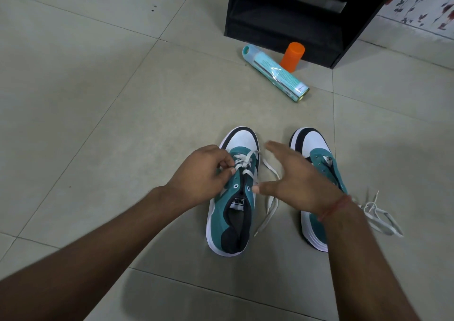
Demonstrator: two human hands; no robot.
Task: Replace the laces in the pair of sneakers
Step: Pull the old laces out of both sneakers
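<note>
2 sneakers on floor (98,99), toes away; L hand (204,171) pinches white lace (242,162) at L sneaker (233,198) lower eyelets; R hand (292,180) open, fingers spread, over gap by R sneaker (317,153); loose lace (383,220) beside it.

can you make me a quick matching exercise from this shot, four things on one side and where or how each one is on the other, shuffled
Things:
1. spray can
2. orange cap
3. left hand
4. loose lace

States:
A. standing upright by the black cabinet
B. pinching the lace on the left sneaker
C. lying on its side on the floor
D. piled on the floor beside the right sneaker

Pairs: 1-C, 2-A, 3-B, 4-D
</note>
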